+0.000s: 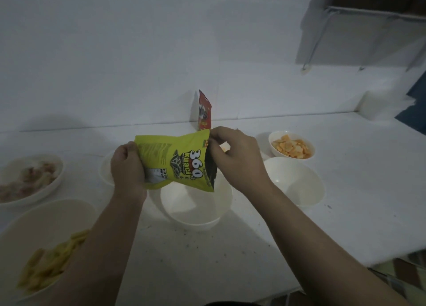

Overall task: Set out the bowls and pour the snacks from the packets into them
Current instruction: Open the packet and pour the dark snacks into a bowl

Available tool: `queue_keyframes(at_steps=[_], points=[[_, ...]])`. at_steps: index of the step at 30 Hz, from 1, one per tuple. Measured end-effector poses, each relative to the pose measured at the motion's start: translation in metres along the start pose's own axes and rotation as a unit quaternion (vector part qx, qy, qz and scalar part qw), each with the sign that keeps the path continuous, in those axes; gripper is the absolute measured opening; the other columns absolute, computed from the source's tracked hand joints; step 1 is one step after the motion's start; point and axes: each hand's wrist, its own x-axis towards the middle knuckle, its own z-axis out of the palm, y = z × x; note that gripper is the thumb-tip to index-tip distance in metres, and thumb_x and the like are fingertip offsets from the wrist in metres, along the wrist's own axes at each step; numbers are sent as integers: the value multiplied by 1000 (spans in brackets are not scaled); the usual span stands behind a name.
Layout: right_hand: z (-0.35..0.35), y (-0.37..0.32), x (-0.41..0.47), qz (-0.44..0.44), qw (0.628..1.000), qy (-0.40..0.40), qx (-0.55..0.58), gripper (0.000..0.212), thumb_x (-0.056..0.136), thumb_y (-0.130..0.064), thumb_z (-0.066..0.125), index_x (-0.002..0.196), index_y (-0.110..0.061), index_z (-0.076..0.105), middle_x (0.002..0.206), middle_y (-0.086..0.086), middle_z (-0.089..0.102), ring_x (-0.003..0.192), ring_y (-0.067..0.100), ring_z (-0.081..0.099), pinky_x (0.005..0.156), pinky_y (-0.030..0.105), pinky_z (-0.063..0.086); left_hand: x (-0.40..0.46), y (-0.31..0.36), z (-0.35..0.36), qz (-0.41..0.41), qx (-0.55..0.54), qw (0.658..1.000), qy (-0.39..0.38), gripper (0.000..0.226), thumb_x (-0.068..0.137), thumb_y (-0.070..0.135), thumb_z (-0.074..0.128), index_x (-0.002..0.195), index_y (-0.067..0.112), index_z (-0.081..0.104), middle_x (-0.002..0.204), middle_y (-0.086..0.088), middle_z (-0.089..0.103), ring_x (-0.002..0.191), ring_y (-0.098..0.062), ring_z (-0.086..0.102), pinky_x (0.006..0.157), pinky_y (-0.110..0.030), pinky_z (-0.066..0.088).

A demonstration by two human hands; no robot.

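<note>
I hold a yellow-green snack packet (177, 163) sideways above an empty white bowl (191, 204). My left hand (128, 167) grips the packet's bottom end. My right hand (235, 153) pinches its top edge, where a dark strip shows. A second empty white bowl (297, 181) stands to the right. Behind it a small bowl (291, 146) holds orange crackers. At the left, one bowl (30, 179) holds pale pinkish snacks and another (41, 241) holds yellow sticks. Another white bowl (106, 169) is mostly hidden behind my left hand.
A red packet (204, 112) leans upright against the white wall behind the bowls. The white counter (207, 259) ends at a front edge on the lower right, with patterned floor below. A shelf bracket hangs on the wall at the upper right.
</note>
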Motion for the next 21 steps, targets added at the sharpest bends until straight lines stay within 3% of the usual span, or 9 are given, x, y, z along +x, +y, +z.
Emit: queue_keyframes(at_steps=[4, 7, 11, 14, 18, 21], points=[[9, -6, 4, 51, 993, -21, 108, 35, 95, -21, 39, 115, -23, 68, 101, -7, 73, 96, 13, 67, 83, 41, 57, 11, -1, -11, 43, 15, 998, 45, 20, 100, 26, 45, 89, 13, 56, 77, 8, 51, 76, -11, 48, 70, -29, 41], [16, -8, 4, 80, 987, -29, 135, 27, 100, -35, 44, 114, -27, 67, 102, -9, 72, 98, 6, 66, 85, 40, 58, 14, 3, -17, 74, 46, 994, 68, 17, 101, 24, 43, 94, 13, 54, 79, 11, 50, 82, -13, 49, 71, -27, 39], [26, -6, 5, 82, 989, -36, 118, 17, 102, -33, 51, 106, -22, 63, 91, -3, 72, 85, 3, 66, 73, 24, 54, 11, 2, -25, 92, 70, 990, 83, 18, 102, 23, 41, 98, 15, 57, 91, 0, 55, 89, -17, 49, 76, -27, 37], [36, -1, 5, 86, 993, -25, 83, 11, 101, -26, 53, 101, -20, 62, 87, -3, 72, 77, -3, 61, 59, 6, 41, 5, 0, -28, 100, 72, 989, 87, 17, 102, 22, 41, 94, 16, 54, 81, 5, 53, 81, -15, 49, 71, -28, 38], [41, 7, 2, 92, 995, -15, 38, 13, 101, -23, 52, 104, -23, 65, 84, -7, 71, 75, 0, 61, 60, 3, 38, -4, -2, -27, 115, 80, 987, 83, 19, 103, 21, 39, 90, 14, 52, 73, 10, 49, 64, -2, 46, 57, -18, 37], [43, 10, 0, 94, 995, -17, 22, 13, 100, -23, 53, 101, -23, 66, 81, -10, 68, 70, -9, 57, 60, 2, 35, -8, 0, -28, 125, 91, 985, 80, 20, 103, 19, 39, 89, 13, 51, 71, 9, 47, 61, -2, 44, 51, -11, 34]])
